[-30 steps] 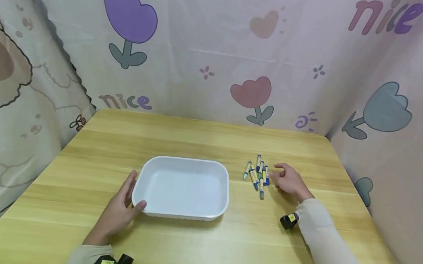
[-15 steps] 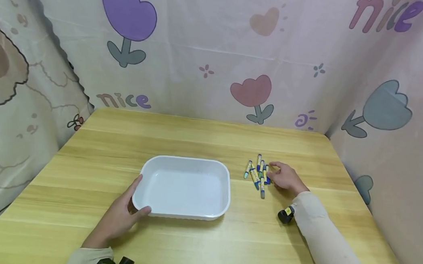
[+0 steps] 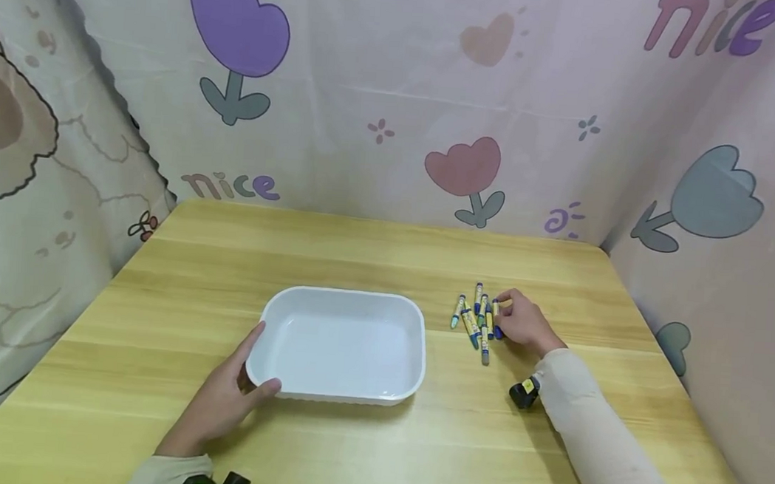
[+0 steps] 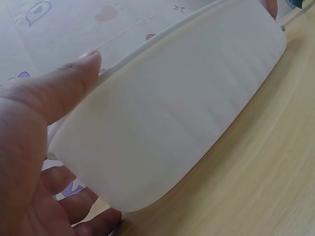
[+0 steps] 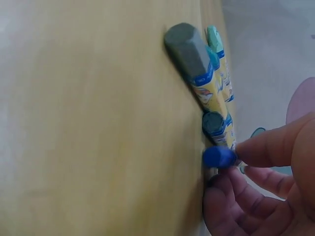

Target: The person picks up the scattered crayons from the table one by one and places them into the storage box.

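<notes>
A white plastic tray [image 3: 337, 346] with rounded corners sits left of centre on the table. My left hand [image 3: 223, 401] holds its near left corner, thumb on the rim and fingers round the outer side; the left wrist view shows the thumb [image 4: 78, 78] lying at the edge. To the right lies a loose group of several crayons [image 3: 470, 322] in yellow and blue wrappers. At the group's right side my right hand [image 3: 524, 323] pinches a blue crayon [image 5: 219, 157] between thumb and fingers, close to the table. A grey crayon [image 5: 189, 51] lies nearby in the right wrist view.
The wood-grain table [image 3: 374, 463] runs back to a hanging cloth [image 3: 344, 84] printed with flowers, which also closes off both sides. Dark wrist cameras sit on both sleeves, the right one [image 3: 525, 392] low over the table.
My right hand has moved left to the crayons and now pinches the blue one at the right side. My left hand has shifted slightly right and settled further round the tray's corner.
</notes>
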`<state>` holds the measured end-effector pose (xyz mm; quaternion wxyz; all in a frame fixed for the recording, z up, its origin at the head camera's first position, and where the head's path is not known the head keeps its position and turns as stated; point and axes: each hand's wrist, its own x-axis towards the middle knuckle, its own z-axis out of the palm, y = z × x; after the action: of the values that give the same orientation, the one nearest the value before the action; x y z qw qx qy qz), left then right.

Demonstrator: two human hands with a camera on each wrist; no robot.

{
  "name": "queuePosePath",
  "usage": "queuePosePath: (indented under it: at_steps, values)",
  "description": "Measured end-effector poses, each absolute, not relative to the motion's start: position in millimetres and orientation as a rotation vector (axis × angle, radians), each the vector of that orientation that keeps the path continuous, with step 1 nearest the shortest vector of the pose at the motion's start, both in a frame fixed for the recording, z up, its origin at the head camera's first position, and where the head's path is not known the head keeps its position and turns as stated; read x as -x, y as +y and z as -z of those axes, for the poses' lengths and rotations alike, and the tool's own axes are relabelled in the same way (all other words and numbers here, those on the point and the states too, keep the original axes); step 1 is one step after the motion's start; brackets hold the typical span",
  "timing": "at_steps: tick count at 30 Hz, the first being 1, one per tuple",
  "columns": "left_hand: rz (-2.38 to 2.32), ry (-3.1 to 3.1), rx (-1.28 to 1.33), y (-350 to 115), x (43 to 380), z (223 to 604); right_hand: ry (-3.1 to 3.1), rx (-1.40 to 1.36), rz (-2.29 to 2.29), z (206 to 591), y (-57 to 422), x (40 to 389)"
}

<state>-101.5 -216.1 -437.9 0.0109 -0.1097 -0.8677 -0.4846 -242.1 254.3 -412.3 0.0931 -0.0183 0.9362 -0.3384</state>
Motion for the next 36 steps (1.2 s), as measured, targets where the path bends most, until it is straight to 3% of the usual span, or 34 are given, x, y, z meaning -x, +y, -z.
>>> queuePosePath:
  at_steps: [14,36]
  values:
    - [1.520,-2.712,0.323,-214.8,101.6,437.2,2.599,-0.053,1.306,406.7,254.5,243.3]
    - [1.555,-2.712,0.296,-214.3,101.1,436.0,2.420,0.035,1.531,382.7,224.9,240.0]
